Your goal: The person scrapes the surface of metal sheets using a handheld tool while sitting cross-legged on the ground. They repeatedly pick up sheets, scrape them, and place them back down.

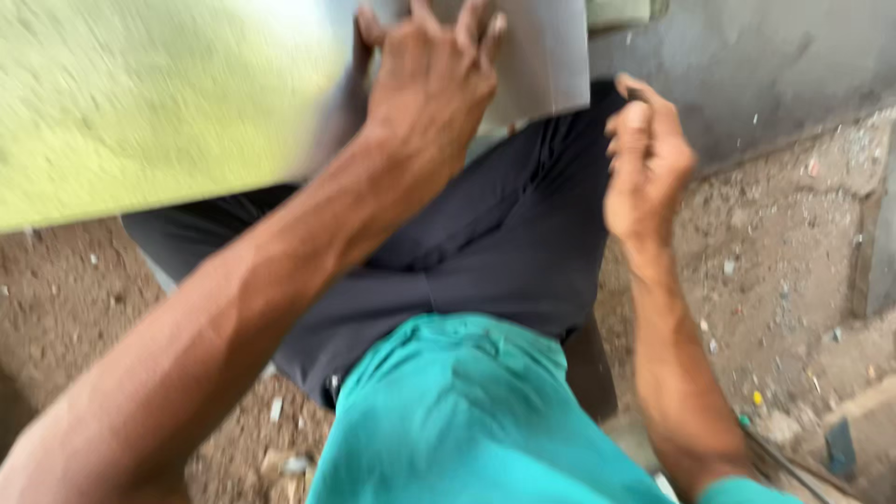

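Left hand (431,89) spreads flat, fingers splayed, pressing the grey sheet (541,56) over the lap; right hand (646,163) hangs loosely curled, empty, just beside its edge. Sheet looks placed and steadied; any further handling seems not yet begun.

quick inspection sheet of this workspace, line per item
surface: bare dirt ground, dusty and uneven
job's things: grey flat sheet over the lap, with a blurred yellow-green panel beside it
clutter: small scraps and pebbles scattered on the dirt
hands: left hand spread flat on the grey sheet; right hand loosely curled beside the sheet's edge, whether it holds anything cannot be told
cables: thin dark line on the ground at lower right, too blurred to tell if it is a cable
surroundings: grey wall ahead; person seated, dark trousers, teal shirt
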Tool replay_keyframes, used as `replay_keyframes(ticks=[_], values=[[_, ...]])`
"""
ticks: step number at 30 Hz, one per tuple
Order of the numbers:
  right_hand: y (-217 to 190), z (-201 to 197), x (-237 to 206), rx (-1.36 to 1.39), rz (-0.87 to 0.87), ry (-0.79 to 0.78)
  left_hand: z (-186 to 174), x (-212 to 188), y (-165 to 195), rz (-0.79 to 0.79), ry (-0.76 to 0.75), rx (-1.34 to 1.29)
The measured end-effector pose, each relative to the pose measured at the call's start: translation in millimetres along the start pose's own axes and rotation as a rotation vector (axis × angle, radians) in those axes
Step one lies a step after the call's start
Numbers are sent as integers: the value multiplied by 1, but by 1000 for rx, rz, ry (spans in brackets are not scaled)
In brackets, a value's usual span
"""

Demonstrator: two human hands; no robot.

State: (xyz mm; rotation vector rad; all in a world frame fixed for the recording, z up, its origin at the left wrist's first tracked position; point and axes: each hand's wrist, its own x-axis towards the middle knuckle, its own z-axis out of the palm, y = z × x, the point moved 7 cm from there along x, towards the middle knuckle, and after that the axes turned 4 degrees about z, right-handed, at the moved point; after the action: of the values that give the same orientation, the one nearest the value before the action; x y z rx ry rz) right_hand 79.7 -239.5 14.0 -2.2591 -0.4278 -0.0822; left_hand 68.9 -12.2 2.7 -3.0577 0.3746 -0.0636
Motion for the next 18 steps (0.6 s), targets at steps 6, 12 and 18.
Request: replay_keyframes(ticks=[6, 12, 18], values=[[-39, 14, -4, -312, -231, 89, 7, 2, 9, -11, -146, 68], [-53, 69, -38, -277, -329, -32, 20, -1, 6, 42, -298, 69], [-1, -22, 37, 48, 82, 93, 28, -12, -13, 91, -261, 62]])
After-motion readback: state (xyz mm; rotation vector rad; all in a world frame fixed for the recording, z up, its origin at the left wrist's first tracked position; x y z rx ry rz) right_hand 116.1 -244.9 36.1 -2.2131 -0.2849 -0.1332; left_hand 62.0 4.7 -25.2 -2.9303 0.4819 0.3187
